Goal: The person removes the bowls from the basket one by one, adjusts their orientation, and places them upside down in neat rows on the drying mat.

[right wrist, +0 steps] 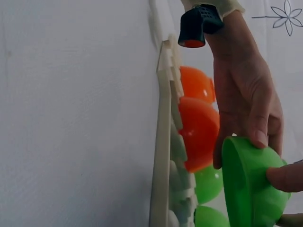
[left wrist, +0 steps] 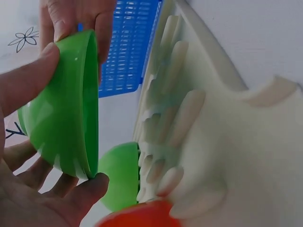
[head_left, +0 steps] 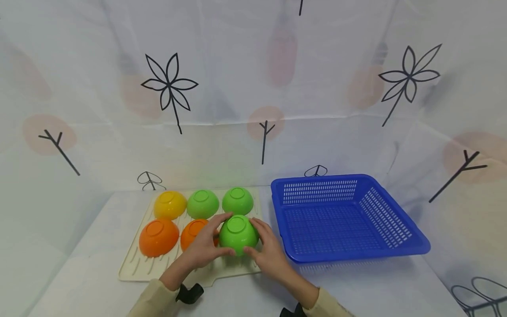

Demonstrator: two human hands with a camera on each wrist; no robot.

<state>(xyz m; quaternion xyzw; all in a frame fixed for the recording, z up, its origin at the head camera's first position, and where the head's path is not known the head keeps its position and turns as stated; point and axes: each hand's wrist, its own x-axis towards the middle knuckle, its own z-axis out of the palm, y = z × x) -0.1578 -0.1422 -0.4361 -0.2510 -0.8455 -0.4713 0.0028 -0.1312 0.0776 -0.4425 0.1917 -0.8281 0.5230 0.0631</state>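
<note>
Both hands hold one green bowl upside down between them, over the front right of a cream drying rack. My left hand grips its left side, thumb at the front and fingers curled round the rim. On the opposite side my right hand grips it the same way. In the left wrist view the bowl is raised off the rack's ridges, its rim facing them. The right wrist view also shows the gap between bowl and rack.
Upside down on the rack are a yellow bowl, two green bowls at the back, and two orange bowls in front. A blue plastic basket stands to the right. A patterned white cloth hangs behind.
</note>
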